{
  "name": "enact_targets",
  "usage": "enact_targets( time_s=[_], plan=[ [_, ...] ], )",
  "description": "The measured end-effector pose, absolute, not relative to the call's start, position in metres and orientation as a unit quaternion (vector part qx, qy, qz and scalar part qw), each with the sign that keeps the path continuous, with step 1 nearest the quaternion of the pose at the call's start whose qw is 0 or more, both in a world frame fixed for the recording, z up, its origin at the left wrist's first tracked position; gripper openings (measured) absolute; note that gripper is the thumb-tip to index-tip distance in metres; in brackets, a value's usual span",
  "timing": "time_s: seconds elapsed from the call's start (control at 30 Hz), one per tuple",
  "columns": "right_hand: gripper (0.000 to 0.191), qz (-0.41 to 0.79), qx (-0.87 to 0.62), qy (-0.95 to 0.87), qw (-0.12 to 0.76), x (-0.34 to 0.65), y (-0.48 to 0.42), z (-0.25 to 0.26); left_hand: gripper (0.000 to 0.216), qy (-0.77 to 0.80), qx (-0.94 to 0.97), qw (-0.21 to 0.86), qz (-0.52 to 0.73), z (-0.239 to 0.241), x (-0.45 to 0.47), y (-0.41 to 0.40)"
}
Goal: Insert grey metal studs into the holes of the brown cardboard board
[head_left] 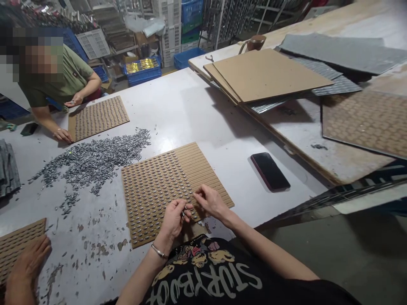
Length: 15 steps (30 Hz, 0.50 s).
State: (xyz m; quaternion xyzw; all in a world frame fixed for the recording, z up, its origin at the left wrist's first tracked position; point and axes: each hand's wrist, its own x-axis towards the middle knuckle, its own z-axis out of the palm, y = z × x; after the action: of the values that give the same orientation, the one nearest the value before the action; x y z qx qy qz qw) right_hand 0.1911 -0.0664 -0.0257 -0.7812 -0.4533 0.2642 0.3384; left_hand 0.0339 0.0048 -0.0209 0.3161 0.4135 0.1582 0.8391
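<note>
In front of me lies a brown grooved board [203,165], its left part set with rows of small silver oval pieces [149,190]. Its right part shows bare grooves. My left hand [176,216] is curled over the board's near edge, with a few of the small pieces between its fingers. Just right of it, my right hand [208,200] touches the board at the end of the filled rows, thumb and fingertips pinched together. Whatever sits in that pinch is too small to make out.
A heap of loose silver pieces [101,159] spreads left of the board. A phone [270,171] lies to the right. Across the table a co-worker handles another board [101,116]; another person's hand [30,258] rests at lower left. Stacked brown sheets [267,76] stand at right.
</note>
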Motion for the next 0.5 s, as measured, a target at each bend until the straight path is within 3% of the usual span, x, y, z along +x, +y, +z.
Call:
enact_targets(
  time_s=[0.1,0.27,0.4,0.5],
  plan=[
    [0.016,0.304,-0.701,-0.502,0.405,0.184,-0.077,-0.008,0.045,0.364,0.353,0.849,0.148,-0.015,0.036,0.000],
    [0.021,0.379,-0.658,-0.477,0.442,0.177,-0.086,0.010,0.041,0.318,0.384,0.859,0.119,-0.008,0.040,-0.004],
    [0.021,0.445,-0.640,-0.451,0.435,0.182,-0.088,0.011,0.041,0.309,0.369,0.873,0.078,-0.008,0.041,-0.002],
    [0.021,0.407,-0.675,-0.459,0.409,0.189,-0.089,-0.001,0.044,0.336,0.351,0.872,0.059,-0.011,0.039,0.001]
  ],
)
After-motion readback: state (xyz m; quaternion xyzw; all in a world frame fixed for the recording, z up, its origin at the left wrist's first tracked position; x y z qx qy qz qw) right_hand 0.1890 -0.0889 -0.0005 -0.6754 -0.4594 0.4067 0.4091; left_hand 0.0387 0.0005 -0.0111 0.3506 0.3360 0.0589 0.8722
